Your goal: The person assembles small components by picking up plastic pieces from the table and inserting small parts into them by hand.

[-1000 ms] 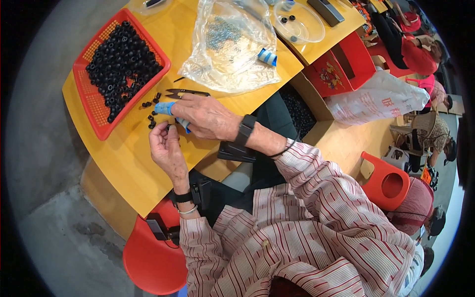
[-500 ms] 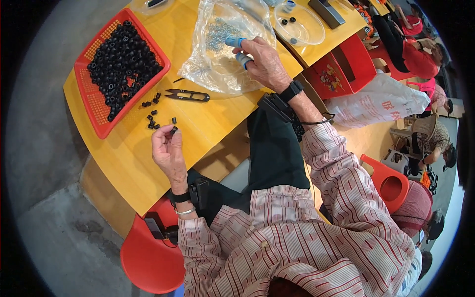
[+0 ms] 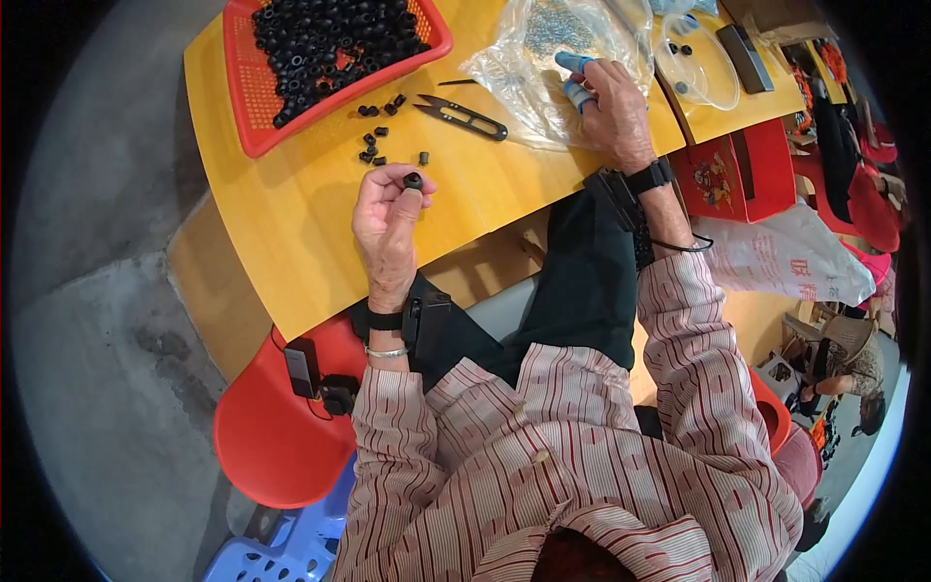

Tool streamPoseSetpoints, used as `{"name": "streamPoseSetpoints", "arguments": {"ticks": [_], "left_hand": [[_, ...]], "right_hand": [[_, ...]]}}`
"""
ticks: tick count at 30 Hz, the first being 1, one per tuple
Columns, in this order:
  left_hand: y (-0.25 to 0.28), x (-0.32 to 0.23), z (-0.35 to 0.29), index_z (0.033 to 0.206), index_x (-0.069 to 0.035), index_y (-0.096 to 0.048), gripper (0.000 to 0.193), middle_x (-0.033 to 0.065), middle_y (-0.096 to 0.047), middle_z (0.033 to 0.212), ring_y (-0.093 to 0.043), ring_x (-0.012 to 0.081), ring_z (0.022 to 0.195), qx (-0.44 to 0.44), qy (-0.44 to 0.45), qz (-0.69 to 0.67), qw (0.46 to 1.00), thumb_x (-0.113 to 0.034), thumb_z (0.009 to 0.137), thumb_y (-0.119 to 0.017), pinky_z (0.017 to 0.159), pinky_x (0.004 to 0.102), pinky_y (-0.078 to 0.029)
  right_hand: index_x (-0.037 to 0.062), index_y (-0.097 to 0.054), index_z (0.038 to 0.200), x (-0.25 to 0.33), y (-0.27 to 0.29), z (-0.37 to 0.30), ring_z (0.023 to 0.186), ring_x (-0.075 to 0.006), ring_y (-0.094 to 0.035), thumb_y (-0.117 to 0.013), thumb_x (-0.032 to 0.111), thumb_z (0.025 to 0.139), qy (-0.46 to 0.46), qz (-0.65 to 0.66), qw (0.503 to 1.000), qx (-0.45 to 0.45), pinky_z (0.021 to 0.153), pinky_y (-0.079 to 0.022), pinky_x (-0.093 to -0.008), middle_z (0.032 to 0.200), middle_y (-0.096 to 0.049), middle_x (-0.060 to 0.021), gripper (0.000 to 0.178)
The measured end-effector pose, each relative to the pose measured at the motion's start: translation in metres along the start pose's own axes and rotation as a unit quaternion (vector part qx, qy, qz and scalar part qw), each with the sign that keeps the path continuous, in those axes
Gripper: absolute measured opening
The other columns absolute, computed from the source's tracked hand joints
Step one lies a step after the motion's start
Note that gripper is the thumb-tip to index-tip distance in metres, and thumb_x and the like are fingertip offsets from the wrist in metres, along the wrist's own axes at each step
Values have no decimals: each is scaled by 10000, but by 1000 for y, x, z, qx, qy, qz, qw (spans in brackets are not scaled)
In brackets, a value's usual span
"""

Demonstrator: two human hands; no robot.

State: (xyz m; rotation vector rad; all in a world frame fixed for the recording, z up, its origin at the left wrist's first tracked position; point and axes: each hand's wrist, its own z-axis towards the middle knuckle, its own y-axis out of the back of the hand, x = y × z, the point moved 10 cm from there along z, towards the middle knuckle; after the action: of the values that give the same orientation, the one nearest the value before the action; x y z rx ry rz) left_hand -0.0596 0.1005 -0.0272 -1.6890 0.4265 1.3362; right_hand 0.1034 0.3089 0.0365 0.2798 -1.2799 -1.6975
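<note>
Near the table's front edge, my left hand (image 3: 388, 228) pinches a small black cap-like piece (image 3: 413, 181) between thumb and fingers, its open end facing up. Just beyond lie several loose black pieces (image 3: 380, 131) of the same sort. My right hand (image 3: 618, 114) is over the near part of a clear plastic bag (image 3: 524, 97). Blue coverings wrap two of its fingers, which are apart with nothing visible between them. A heap of tiny shiny metal pieces (image 3: 560, 29), too small to name, lies in the bag beyond the fingertips.
A red basket (image 3: 254, 126) full of black pieces stands at the far left. Black thread snips (image 3: 465, 118) lie between the loose pieces and the bag. A clear round tub (image 3: 722, 89) and a dark block (image 3: 745, 58) are farther right. A red box (image 3: 766, 173) adjoins the table.
The whole view has shifted, so the table sits higher and farther right. My left hand has turned the black piece so its opening shows. My right fingers are slightly farther from the metal heap.
</note>
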Motion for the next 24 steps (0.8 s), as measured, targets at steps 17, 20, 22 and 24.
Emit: {"name": "streamPoseSetpoints", "arguments": {"ticks": [17,20,22,24], "left_hand": [[-19,12,-5,1067,14,-521,205,45,-581,926,-571,97,844,81,72,16,994,10,862,-528,762,212,-454],[-18,14,-5,1075,16,-516,209,51,-587,933,-577,99,839,93,83,25,992,14,866,-515,761,212,-454],[-18,14,-5,1079,16,-514,212,53,-590,935,-578,100,838,95,82,28,992,16,867,-512,760,212,-454],[-18,15,-5,1076,13,-512,203,52,-593,942,-576,101,847,87,82,12,993,9,873,-513,762,217,-458]], "right_hand": [[62,-642,1068,135,-14,-23,747,-159,-580,-662,58,794,61,352,925,125,669,-485,-273,824,-597,-59,275],[64,-641,1067,133,-17,-23,745,-172,-585,-659,59,798,49,345,928,131,679,-494,-281,829,-600,-65,270],[66,-637,1074,137,-17,-24,752,-179,-587,-661,60,797,81,333,931,126,684,-497,-285,832,-603,-66,278],[68,-633,1080,142,-15,-25,759,-186,-588,-663,60,796,112,320,933,120,689,-501,-290,836,-606,-66,286]]}}
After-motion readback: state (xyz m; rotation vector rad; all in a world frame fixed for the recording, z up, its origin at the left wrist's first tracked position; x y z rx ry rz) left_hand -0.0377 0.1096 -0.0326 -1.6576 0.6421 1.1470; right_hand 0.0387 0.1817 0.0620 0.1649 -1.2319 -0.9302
